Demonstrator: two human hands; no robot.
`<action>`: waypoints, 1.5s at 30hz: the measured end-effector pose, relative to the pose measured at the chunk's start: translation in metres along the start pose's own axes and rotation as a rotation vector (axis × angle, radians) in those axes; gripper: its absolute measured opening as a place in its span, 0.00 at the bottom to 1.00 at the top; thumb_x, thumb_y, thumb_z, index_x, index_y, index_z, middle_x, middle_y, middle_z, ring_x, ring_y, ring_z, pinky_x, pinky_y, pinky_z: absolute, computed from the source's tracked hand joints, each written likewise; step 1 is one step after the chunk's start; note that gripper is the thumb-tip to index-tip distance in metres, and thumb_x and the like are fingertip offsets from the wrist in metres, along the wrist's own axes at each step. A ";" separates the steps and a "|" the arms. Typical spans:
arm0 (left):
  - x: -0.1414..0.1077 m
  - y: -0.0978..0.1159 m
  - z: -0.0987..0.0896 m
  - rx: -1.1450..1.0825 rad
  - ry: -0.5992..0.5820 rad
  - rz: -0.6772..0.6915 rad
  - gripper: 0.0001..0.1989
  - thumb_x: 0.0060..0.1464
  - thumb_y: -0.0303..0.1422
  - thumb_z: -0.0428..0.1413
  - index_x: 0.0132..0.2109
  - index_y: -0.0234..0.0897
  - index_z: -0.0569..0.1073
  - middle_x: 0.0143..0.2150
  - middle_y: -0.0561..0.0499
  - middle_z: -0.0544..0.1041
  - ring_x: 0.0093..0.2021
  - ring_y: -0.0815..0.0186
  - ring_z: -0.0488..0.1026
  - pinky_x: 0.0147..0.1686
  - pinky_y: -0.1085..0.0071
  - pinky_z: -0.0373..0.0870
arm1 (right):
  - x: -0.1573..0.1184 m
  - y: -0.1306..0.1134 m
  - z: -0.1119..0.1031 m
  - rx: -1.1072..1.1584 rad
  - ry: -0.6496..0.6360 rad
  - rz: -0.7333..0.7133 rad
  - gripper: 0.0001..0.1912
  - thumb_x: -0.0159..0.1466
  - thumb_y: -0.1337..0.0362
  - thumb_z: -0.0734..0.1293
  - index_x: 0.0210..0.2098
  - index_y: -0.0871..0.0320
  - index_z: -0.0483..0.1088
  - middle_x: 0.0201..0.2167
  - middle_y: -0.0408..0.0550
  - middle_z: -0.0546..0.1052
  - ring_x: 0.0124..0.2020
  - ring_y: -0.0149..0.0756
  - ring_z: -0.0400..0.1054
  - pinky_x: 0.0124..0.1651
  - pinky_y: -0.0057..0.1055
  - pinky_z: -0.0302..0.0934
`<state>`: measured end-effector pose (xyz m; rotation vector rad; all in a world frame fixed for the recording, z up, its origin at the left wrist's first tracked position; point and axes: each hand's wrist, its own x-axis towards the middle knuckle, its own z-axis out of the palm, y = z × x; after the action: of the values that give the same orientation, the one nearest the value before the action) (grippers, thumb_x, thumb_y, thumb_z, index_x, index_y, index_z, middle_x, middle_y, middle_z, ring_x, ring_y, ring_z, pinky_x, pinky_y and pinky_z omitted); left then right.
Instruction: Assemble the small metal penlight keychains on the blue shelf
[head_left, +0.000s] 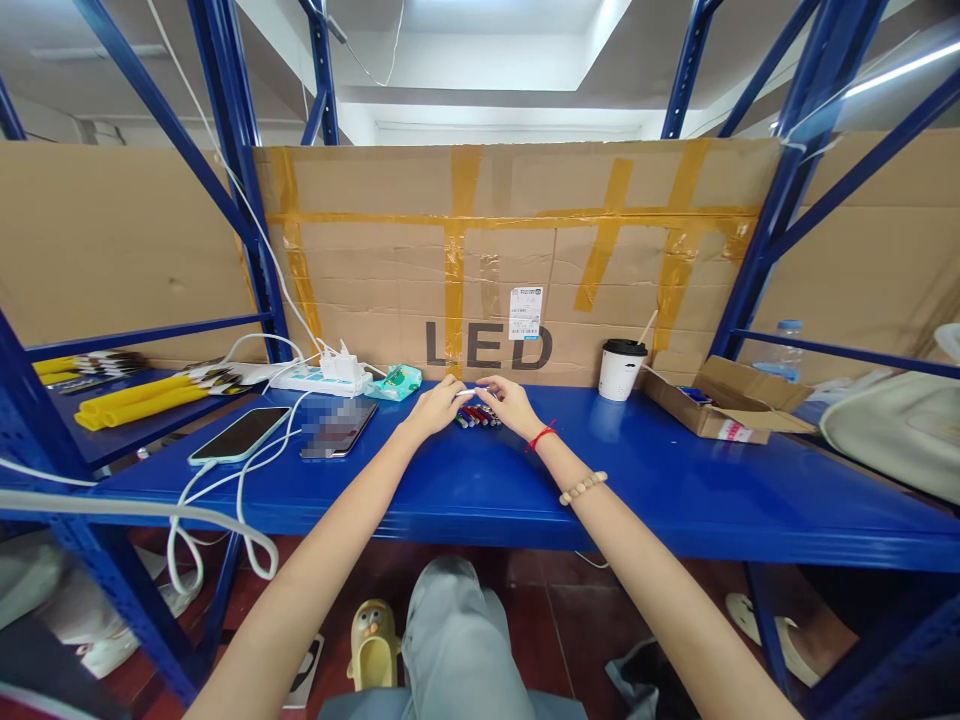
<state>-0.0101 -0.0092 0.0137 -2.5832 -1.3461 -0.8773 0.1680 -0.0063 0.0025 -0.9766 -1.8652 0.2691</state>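
Your left hand (435,407) and right hand (510,403), fingers pinched nearly closed, share one small white piece (466,394) over coloured sticks (475,416) (near worktop's (675,480) back edge). Cardboard (510,260) reads "LED".

Blue painted metal shelf (675,490) serves as bench, w/ blue steel uprights (240,160) and diagonal braces either side. Back wall of bay is brown corrugated cardboard sheet (525,250), patched w/ yellow-brown packing tape, "LED" printed in black, white label stuck beside it. Dark reddish-brown floor (555,620) under shelf. White ceiling (480,60) above, recessed bright panel; fluorescent tube light (900,70) upper right.
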 end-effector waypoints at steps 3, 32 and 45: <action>0.000 0.002 -0.002 0.051 0.022 -0.027 0.15 0.62 0.39 0.40 0.43 0.37 0.68 0.41 0.48 0.68 0.43 0.63 0.67 0.42 0.69 0.65 | 0.001 0.004 0.000 -0.012 -0.011 0.045 0.19 0.60 0.55 0.62 0.47 0.59 0.68 0.29 0.44 0.74 0.25 0.29 0.65 0.29 0.26 0.58; -0.002 0.008 -0.004 -0.038 0.168 -0.102 0.12 0.60 0.39 0.44 0.39 0.37 0.66 0.38 0.49 0.71 0.39 0.63 0.69 0.36 0.70 0.64 | -0.002 -0.004 -0.007 -0.166 -0.040 0.011 0.16 0.66 0.60 0.56 0.41 0.59 0.73 0.36 0.47 0.76 0.37 0.34 0.67 0.36 0.26 0.56; 0.001 0.001 0.006 -0.214 0.078 -0.011 0.12 0.58 0.33 0.45 0.47 0.39 0.66 0.45 0.50 0.73 0.44 0.64 0.70 0.44 0.69 0.65 | 0.003 0.007 -0.002 -0.062 -0.010 -0.008 0.18 0.65 0.64 0.56 0.52 0.61 0.67 0.37 0.50 0.74 0.38 0.36 0.68 0.40 0.31 0.60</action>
<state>-0.0063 -0.0070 0.0096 -2.6651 -1.3124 -1.1708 0.1724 0.0005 0.0015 -1.0110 -1.8962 0.2129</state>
